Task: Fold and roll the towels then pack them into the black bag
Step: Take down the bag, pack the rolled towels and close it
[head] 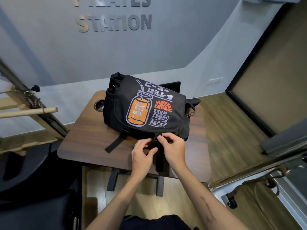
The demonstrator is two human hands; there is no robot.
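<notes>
One table (93,143) carries one black bag (146,107), lying at its far middle with the flap down. No towels show; whether they are inside I cannot tell. Two straps hang off the near edge: the left strap (114,143) lies loose, and the right strap (159,161) runs under the hands. The left hand (143,152) and right hand (172,146) both pinch the one buckle (154,139). Best to line its halves up squarely.
</notes>
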